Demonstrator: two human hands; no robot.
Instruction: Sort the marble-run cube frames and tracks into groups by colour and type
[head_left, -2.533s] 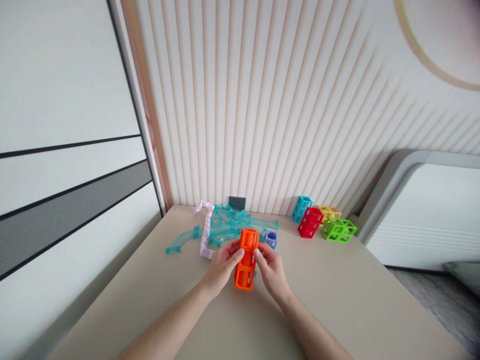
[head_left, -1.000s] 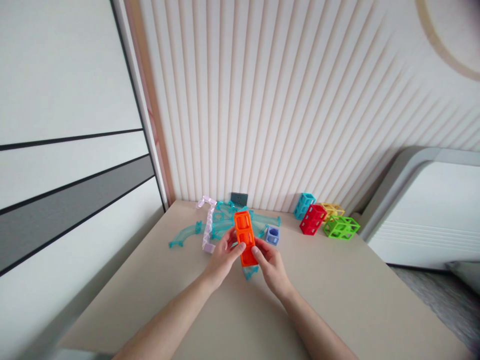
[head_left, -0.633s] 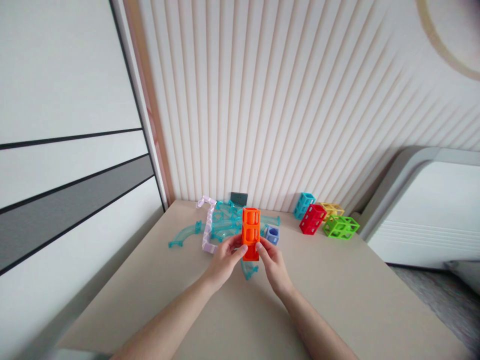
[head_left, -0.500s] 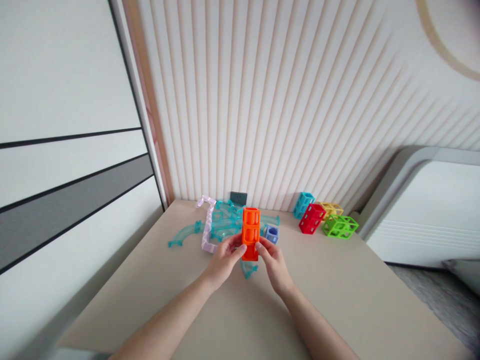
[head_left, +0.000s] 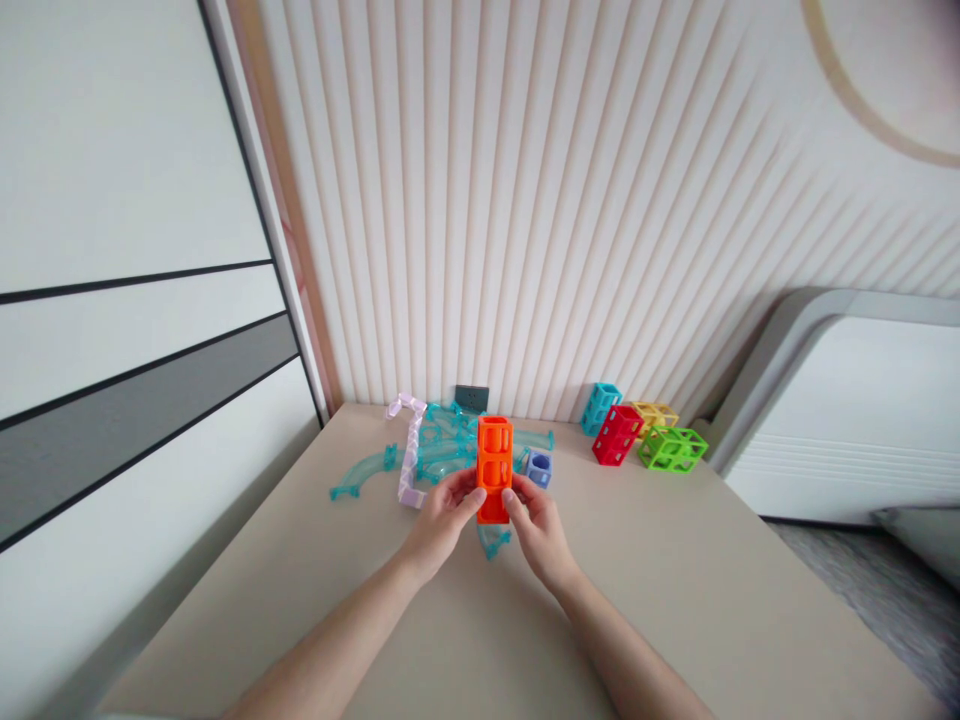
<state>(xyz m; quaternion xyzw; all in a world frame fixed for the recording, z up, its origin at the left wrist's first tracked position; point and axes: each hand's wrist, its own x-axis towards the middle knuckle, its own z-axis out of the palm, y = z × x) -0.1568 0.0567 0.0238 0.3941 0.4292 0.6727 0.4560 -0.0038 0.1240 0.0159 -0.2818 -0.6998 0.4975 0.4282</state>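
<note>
Upright in front of me is an orange stack of hollow marble-run blocks (head_left: 495,470), several windows tall. My left hand (head_left: 444,520) grips its lower left side, with the thumb on the near face. From the other side my right hand (head_left: 541,530) holds the lower right edge between thumb and fingers. Behind the stack lie translucent teal track pieces (head_left: 442,455), partly hidden by it. A small blue-violet cube block (head_left: 538,468) rests just beyond my right hand. To the left of the teal pieces runs a chain of pale lilac pieces (head_left: 411,450).
At the back right stand hollow blocks in blue (head_left: 601,408), red (head_left: 617,436), yellow (head_left: 655,416) and green (head_left: 673,449). A black wall socket (head_left: 472,398) is on the ribbed wall (head_left: 420,200) behind the table (head_left: 465,640). A white cabinet (head_left: 135,420) borders the left side.
The whole view has shifted slightly, so everything sits a little further left. Both hands keep the same hold on the orange stack.
</note>
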